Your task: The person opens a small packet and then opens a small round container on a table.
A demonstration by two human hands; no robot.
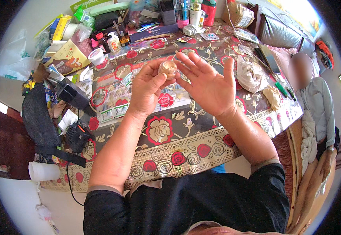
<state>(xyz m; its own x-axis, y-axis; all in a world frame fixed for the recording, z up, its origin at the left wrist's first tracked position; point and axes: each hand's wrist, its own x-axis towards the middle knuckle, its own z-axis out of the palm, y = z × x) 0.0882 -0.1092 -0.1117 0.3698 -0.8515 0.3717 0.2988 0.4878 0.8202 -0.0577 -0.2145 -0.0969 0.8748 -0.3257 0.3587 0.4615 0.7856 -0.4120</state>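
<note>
My left hand (149,90) grips a small round jar (168,69) between thumb and fingers, above the middle of the table. The jar has no lid on, and a tan, cream-like substance shows in its mouth. Just right of it, my right hand (211,86) is spread with the palm facing up and holds nothing. Its fingers reach close behind the jar; whether one touches it I cannot tell. Under my hands lies a clear plastic sheet (178,100) over a flowered tablecloth (201,137).
Bottles (113,42), a white tub (96,57), a brown box (69,58) and a red flask (208,12) crowd the far and left edges. A crumpled white cloth (250,74) lies at right. A white cup (44,171) stands at near left. Another person (319,105) is at far right.
</note>
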